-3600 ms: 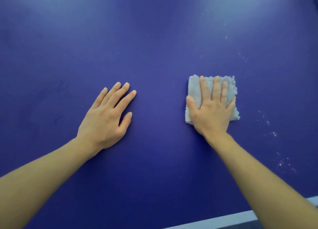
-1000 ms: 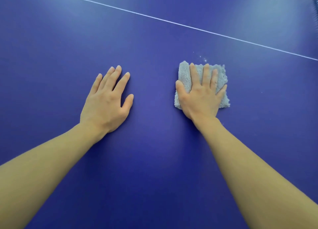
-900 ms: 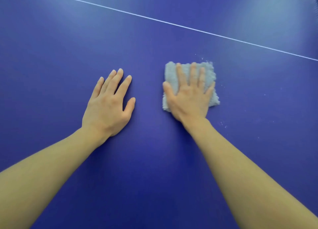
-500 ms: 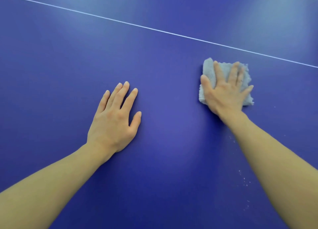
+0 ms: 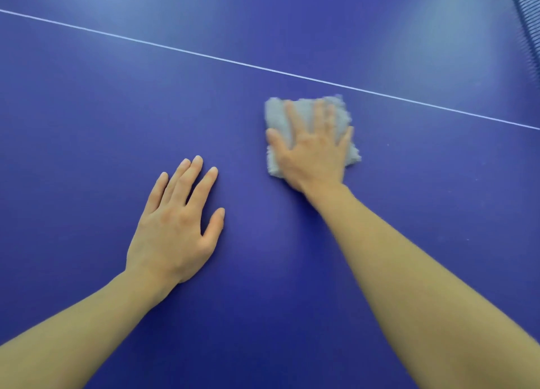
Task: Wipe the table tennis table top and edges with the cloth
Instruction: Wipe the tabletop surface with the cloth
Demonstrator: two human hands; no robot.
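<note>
My right hand is flat, fingers spread, pressing the cloth on the blue tabletop, just short of the white line. Both are motion-blurred. My left hand lies flat, fingers straight, holding nothing. Top right, the net is cut off.

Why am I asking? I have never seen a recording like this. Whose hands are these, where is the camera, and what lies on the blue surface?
There is no machine here. A person is working with two bare hands, and the single picture comes from a wide-angle camera worn on their head, looking forward and down.

The blue surface is a table tennis table top, crossed by a thin white line.

The right hand presses flat, with straight fingers, on a pale grey folded cloth. Both look blurred, so it is probably mid-wipe.

The left hand rests flat on the table and holds nothing.
</note>
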